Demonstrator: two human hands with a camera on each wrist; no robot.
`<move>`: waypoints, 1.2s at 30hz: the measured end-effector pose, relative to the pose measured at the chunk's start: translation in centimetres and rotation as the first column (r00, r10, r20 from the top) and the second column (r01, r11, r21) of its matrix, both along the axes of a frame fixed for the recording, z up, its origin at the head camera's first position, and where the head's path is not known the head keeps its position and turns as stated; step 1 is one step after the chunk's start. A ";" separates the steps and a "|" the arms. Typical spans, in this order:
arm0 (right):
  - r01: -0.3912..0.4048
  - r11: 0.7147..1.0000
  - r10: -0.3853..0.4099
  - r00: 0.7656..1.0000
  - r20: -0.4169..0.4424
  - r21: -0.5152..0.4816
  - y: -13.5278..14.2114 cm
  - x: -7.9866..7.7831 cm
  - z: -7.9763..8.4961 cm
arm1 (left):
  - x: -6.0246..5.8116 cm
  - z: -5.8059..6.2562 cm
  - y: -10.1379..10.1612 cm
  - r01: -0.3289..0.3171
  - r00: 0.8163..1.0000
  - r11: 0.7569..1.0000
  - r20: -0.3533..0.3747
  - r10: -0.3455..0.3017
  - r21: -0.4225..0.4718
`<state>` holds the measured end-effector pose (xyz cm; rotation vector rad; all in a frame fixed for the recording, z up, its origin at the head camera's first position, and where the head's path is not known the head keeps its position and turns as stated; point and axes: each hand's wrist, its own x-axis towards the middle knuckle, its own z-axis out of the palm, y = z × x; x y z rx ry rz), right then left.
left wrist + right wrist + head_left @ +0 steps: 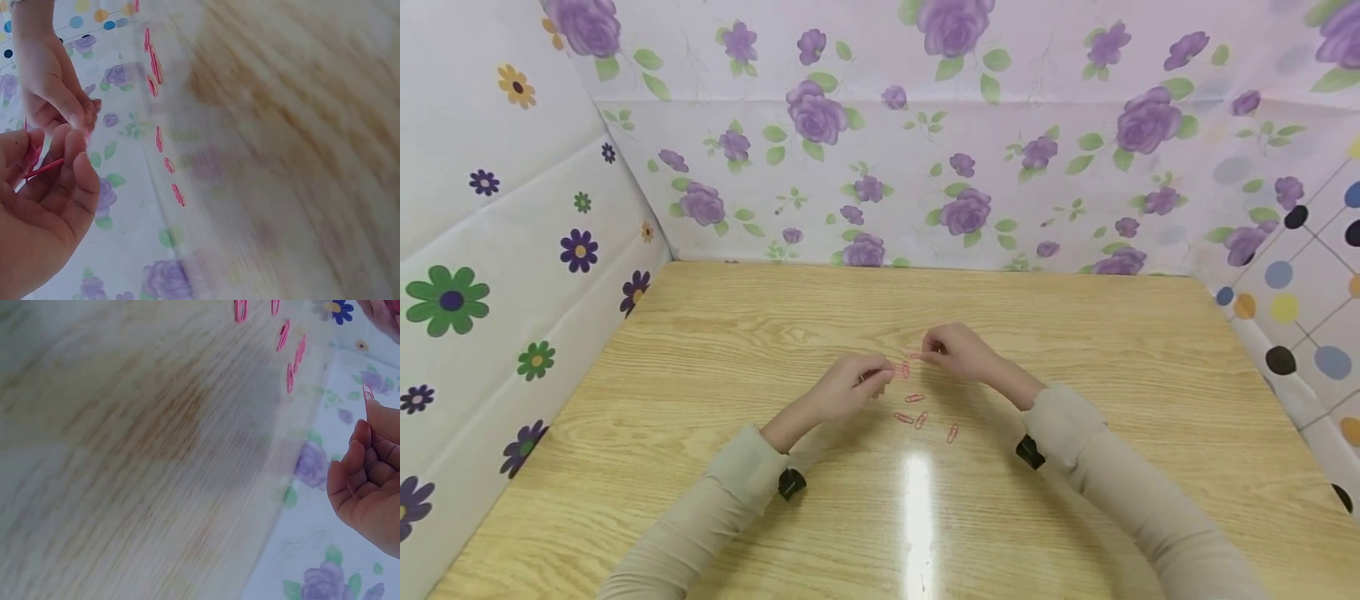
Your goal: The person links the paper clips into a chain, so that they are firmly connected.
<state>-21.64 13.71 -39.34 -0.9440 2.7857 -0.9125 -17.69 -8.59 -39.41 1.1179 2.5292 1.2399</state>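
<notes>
Near the middle of the table my left hand (pixel 850 387) pinches pink paper clips (pixel 44 167) between thumb and fingers; how many cannot be told. To its right, my right hand (pixel 962 354) holds one pink paper clip (pixel 367 394) by its end, between thumb and forefinger. The two hands face each other with a small gap between them. Several more pink paper clips lie loose on the wood below the hands, among them one paper clip (pixel 915 397) just under the gap and another paper clip (pixel 952 433) farthest to the right.
The wood-grain table (pixel 700 350) reaches back to a wall cover (pixel 895 183) with purple roses. A flowered sheet (pixel 467 358) borders the left side, a dotted one (pixel 1300 333) the right. Both sleeves carry a black wrist device, such as the right one (pixel 1030 452).
</notes>
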 end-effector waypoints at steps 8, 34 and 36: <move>-0.033 0.999 0.033 0.998 -0.058 -0.013 0.3 1.5 0.9 | -0.1 0.1 0.1 0.003 1.000 0.999 0.019 -0.004 0.053; -0.123 0.992 0.100 0.919 -0.382 -0.036 0.8 4.7 1.4 | 0.0 0.2 0.9 0.073 0.997 0.997 0.035 -0.074 0.037; -0.133 0.990 0.105 0.906 -0.410 -0.040 0.8 4.8 1.4 | -0.1 0.2 0.9 0.080 0.996 0.996 0.032 -0.081 0.036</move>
